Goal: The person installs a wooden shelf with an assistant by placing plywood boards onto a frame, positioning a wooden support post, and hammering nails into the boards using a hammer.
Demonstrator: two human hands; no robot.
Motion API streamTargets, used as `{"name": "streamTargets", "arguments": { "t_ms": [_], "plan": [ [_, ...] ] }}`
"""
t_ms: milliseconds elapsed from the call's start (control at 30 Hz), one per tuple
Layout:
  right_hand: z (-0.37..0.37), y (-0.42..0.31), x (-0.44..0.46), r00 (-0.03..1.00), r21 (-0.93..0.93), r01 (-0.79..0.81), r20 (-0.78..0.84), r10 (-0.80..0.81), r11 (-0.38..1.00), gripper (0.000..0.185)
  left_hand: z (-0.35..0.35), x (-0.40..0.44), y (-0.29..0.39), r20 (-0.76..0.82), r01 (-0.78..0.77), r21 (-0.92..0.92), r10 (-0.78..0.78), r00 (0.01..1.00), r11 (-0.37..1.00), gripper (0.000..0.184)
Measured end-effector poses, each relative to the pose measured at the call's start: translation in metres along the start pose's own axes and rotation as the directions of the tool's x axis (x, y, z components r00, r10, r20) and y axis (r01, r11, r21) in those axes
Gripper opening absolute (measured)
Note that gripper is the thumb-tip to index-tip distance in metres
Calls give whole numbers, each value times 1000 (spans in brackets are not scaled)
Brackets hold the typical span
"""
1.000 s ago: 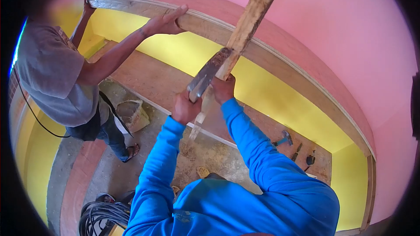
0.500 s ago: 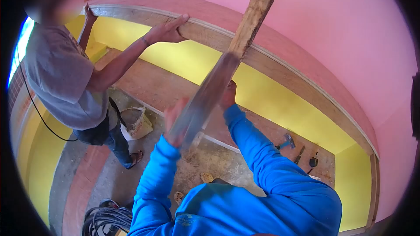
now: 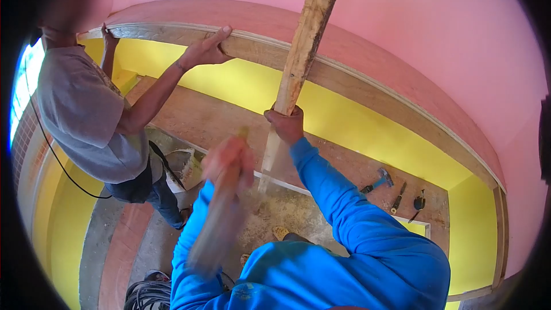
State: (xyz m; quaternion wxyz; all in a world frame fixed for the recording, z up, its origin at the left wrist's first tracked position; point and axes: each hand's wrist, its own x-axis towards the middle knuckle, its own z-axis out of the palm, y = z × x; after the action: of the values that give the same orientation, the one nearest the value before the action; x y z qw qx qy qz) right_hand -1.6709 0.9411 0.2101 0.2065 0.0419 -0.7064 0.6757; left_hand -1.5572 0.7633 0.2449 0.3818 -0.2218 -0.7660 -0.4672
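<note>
My right hand (image 3: pixel 287 123) is closed around a rough wooden post (image 3: pixel 301 51), which rises past the curved wooden frame and continues below my grip. Left of the post, my left hand (image 3: pixel 228 158) is closed on a long, flat, blade-like tool (image 3: pixel 209 238). Motion smears this tool, so its exact kind is unclear. Its broad part points down toward my body, and a yellowish end sticks out above the fist. The tool is apart from the post.
A co-worker (image 3: pixel 92 103) on the left has both hands on the curved frame (image 3: pixel 258 49). A hammer (image 3: pixel 379 181), a narrow tool (image 3: pixel 398 198) and a small dark tool (image 3: pixel 419 202) lie on the ledge at right. A bucket (image 3: pixel 182 172) and coiled cables (image 3: pixel 146 294) are lower left.
The flat tool has swung from across the post back toward my body. My right hand and the post have shifted left in view. The co-worker still holds the frame.
</note>
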Motion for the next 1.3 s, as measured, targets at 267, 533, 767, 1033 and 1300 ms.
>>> {"name": "streamTargets", "arguments": {
  "t_ms": [267, 533, 767, 1033, 1300],
  "plan": [
    [-5, 0, -3, 999, 109, 0, 49, -6, 994, 17, 16, -1, -20, -32, 0, -56, -2, 999, 998, 26],
    [-2, 20, 3, 999, 135, 17, 42, -23, 991, 24, 12, -29, -40, 218, 267, 203, -309, 926, 942, 17],
    [-83, -138, -72, 736, -573, 645, 288, -613, 505, 58, -36, -167, -32, 260, 537, 254, -592, 763, 804, 22],
    [-141, -157, -26, 646, -934, 355, 204, -736, 52, 75, -36, -242, -26, 353, 650, 372, -748, 562, 663, 21],
    [-142, -153, -27, 682, -935, 352, 219, -698, 51, 77, -44, -234, 49, 390, 737, 334, -799, 459, 587, 21]
  ]
}}
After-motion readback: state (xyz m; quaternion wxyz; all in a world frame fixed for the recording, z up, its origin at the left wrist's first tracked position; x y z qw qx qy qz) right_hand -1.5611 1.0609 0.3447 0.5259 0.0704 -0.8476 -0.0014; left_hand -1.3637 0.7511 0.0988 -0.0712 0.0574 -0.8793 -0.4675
